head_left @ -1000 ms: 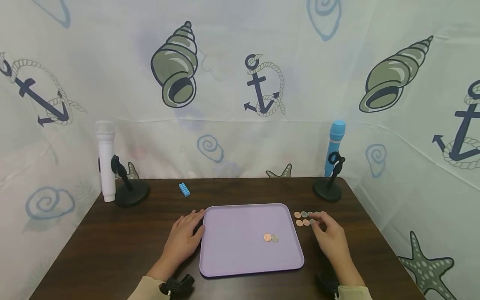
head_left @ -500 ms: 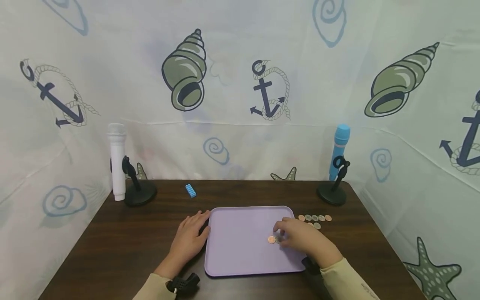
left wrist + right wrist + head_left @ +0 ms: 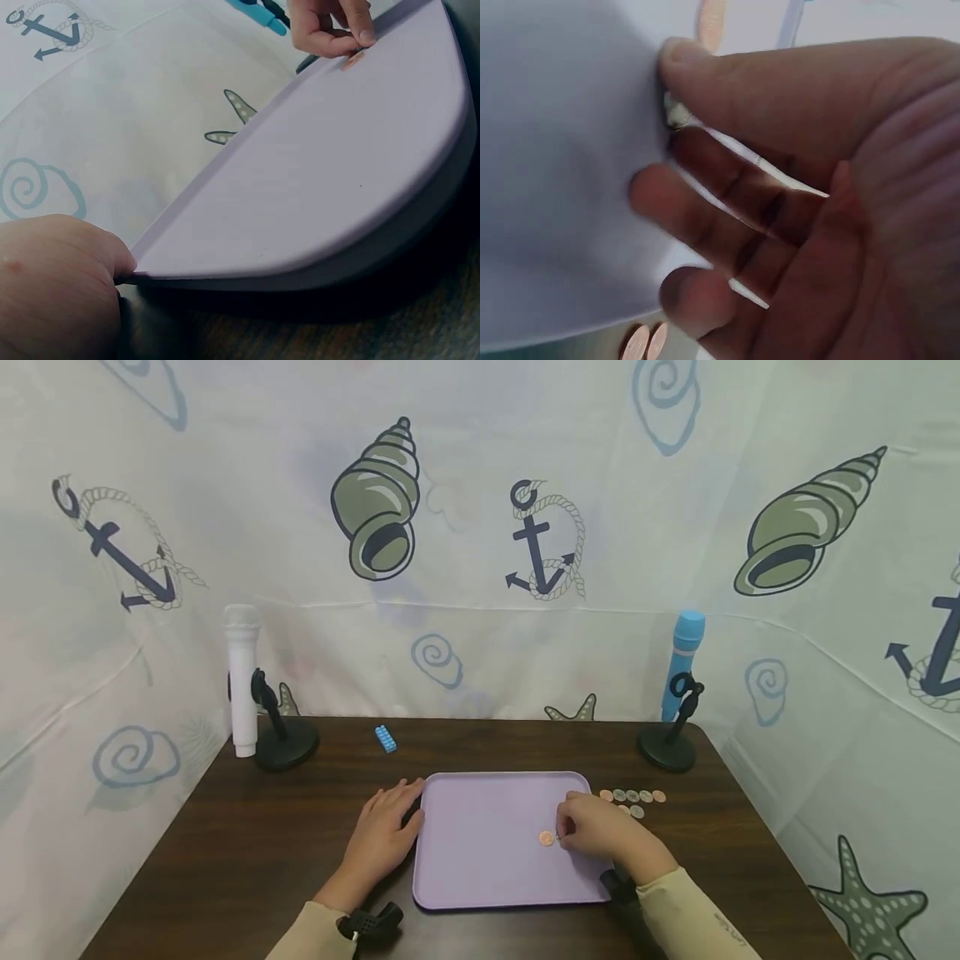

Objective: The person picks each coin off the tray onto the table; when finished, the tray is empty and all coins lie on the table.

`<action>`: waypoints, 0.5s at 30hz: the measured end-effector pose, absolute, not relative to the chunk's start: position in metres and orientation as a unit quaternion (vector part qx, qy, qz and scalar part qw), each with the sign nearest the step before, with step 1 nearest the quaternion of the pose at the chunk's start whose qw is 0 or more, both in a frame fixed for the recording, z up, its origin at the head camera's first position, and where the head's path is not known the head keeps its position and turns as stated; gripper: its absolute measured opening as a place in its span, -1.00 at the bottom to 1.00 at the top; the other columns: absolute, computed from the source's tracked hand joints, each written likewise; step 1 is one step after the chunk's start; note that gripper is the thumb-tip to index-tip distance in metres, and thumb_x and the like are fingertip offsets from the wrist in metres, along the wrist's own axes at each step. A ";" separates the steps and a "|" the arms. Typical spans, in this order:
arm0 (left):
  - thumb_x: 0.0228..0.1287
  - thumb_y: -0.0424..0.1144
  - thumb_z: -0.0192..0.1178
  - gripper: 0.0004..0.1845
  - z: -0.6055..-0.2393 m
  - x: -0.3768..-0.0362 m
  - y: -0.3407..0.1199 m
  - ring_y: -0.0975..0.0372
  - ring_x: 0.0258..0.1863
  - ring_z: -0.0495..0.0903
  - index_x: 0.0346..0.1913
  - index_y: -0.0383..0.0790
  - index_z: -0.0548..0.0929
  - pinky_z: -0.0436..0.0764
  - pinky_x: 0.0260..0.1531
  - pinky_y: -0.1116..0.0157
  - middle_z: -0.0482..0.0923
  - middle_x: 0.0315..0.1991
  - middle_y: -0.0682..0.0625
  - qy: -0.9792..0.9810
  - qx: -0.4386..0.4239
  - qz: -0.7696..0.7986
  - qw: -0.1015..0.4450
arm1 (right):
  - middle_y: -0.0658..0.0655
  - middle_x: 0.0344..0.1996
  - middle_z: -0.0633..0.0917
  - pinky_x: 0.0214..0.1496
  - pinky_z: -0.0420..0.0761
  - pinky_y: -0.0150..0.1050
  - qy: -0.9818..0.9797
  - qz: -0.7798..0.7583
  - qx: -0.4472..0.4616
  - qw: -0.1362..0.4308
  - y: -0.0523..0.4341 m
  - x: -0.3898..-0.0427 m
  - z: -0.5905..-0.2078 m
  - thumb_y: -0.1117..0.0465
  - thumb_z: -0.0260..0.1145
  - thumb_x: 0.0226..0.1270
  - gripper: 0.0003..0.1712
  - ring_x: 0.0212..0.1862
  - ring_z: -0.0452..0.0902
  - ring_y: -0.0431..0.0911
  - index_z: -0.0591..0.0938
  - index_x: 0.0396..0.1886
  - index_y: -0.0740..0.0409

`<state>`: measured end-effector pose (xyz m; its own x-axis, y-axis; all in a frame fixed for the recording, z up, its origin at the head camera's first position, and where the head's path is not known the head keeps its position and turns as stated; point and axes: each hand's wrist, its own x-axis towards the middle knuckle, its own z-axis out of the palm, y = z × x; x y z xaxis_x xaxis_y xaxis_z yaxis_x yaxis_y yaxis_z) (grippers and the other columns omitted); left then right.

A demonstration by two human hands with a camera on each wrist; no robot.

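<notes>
The right hand (image 3: 596,833) is now over the right half of the lilac tray (image 3: 480,810), fingertips down beside the copper coin (image 3: 546,838). 1 second ago it was out at the loose coins (image 3: 632,797) on the dark surface (image 3: 225,860) right of the tray; half a second ago it had already crossed to the tray. The silver coin that lay touching the copper one is now hidden under the fingers. In the right wrist view something small and pale sits between thumb and forefinger (image 3: 705,75), probably a silver coin being set down or pinched, though the blur leaves that unsure. So a further coin appears to be arriving next to the 2 already on the tray, and fewer lie in the group outside, about 6 now.

The left hand (image 3: 384,837) rests flat and relaxed, fingers straight against the tray's left edge, holding nothing; its place matches both earlier frames. The blue brick (image 3: 386,738) behind has not moved.
</notes>
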<state>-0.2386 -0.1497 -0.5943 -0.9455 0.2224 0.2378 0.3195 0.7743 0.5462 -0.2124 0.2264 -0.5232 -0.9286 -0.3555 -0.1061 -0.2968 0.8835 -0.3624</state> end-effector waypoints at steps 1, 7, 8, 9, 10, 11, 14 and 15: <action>0.64 -0.08 0.19 -0.43 -0.594 -0.239 -0.149 -0.09 0.68 0.33 0.61 -0.07 0.50 0.11 0.68 -0.33 0.50 0.60 -0.07 -0.938 -0.148 -0.302 0.085 | -0.11 -0.39 0.59 -0.24 0.57 -0.24 0.968 -0.171 -0.167 0.081 0.227 -0.212 -0.523 0.27 0.64 0.26 -0.74 -0.30 0.48 -0.20 0.68 -0.38 -0.07; 0.64 -0.10 0.20 -0.43 -0.593 -0.239 -0.150 -0.10 0.68 0.33 0.60 -0.09 0.51 0.11 0.68 -0.32 0.50 0.59 -0.07 -0.940 -0.142 -0.300 0.081 | -0.10 -0.38 0.63 -0.29 0.55 -0.26 0.967 -0.163 -0.186 0.060 0.229 -0.209 -0.523 0.24 0.66 0.24 -0.76 -0.33 0.48 -0.23 0.69 -0.30 -0.03; 0.64 -0.09 0.20 -0.43 -0.593 -0.239 -0.151 -0.10 0.69 0.32 0.61 -0.09 0.50 0.10 0.68 -0.32 0.50 0.59 -0.07 -0.940 -0.141 -0.301 0.076 | -0.08 -0.37 0.62 -0.29 0.55 -0.26 0.966 -0.165 -0.191 0.063 0.229 -0.209 -0.523 0.25 0.65 0.25 -0.76 -0.33 0.48 -0.23 0.69 -0.32 -0.01; 0.65 -0.09 0.19 -0.43 -0.593 -0.239 -0.150 -0.09 0.69 0.31 0.61 -0.08 0.50 0.09 0.69 -0.31 0.49 0.60 -0.06 -0.941 -0.141 -0.301 0.072 | -0.08 -0.37 0.60 -0.30 0.53 -0.28 0.965 -0.164 -0.193 0.069 0.230 -0.208 -0.523 0.24 0.65 0.26 -0.76 -0.33 0.47 -0.23 0.68 -0.32 -0.01; 0.65 -0.09 0.20 -0.43 -0.594 -0.239 -0.150 -0.09 0.69 0.32 0.61 -0.08 0.50 0.10 0.69 -0.32 0.49 0.60 -0.07 -0.941 -0.143 -0.299 0.071 | -0.08 -0.36 0.58 -0.30 0.52 -0.28 0.964 -0.165 -0.193 0.076 0.231 -0.208 -0.524 0.24 0.64 0.28 -0.75 -0.33 0.46 -0.23 0.66 -0.32 -0.02; 0.65 -0.09 0.19 -0.43 -0.594 -0.239 -0.150 -0.09 0.70 0.31 0.62 -0.08 0.49 0.09 0.69 -0.32 0.49 0.60 -0.07 -0.941 -0.145 -0.299 0.069 | -0.09 -0.35 0.56 -0.29 0.50 -0.30 0.964 -0.166 -0.193 0.083 0.233 -0.208 -0.524 0.22 0.63 0.29 -0.75 -0.32 0.45 -0.23 0.65 -0.33 -0.03; 0.66 -0.08 0.19 -0.43 -0.594 -0.239 -0.149 -0.09 0.70 0.31 0.62 -0.08 0.49 0.09 0.69 -0.32 0.48 0.60 -0.08 -0.941 -0.144 -0.299 0.071 | -0.11 -0.35 0.55 -0.28 0.51 -0.31 0.955 -0.189 -0.205 0.097 0.240 -0.211 -0.528 0.24 0.61 0.31 -0.72 -0.31 0.45 -0.24 0.61 -0.33 -0.06; 0.65 -0.09 0.19 -0.43 -0.594 -0.238 -0.149 -0.09 0.69 0.31 0.61 -0.08 0.49 0.10 0.69 -0.32 0.49 0.60 -0.08 -0.941 -0.143 -0.298 0.071 | -0.11 -0.35 0.57 -0.29 0.52 -0.32 0.950 -0.203 -0.215 0.101 0.243 -0.212 -0.530 0.25 0.59 0.33 -0.73 -0.31 0.46 -0.25 0.60 -0.32 -0.06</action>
<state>-0.2383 -0.1486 -0.5938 -0.9492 0.2258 0.2191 0.3108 0.7821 0.5401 -0.2124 0.2430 -0.5300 -0.8871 -0.4498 -0.1039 -0.3681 0.8250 -0.4288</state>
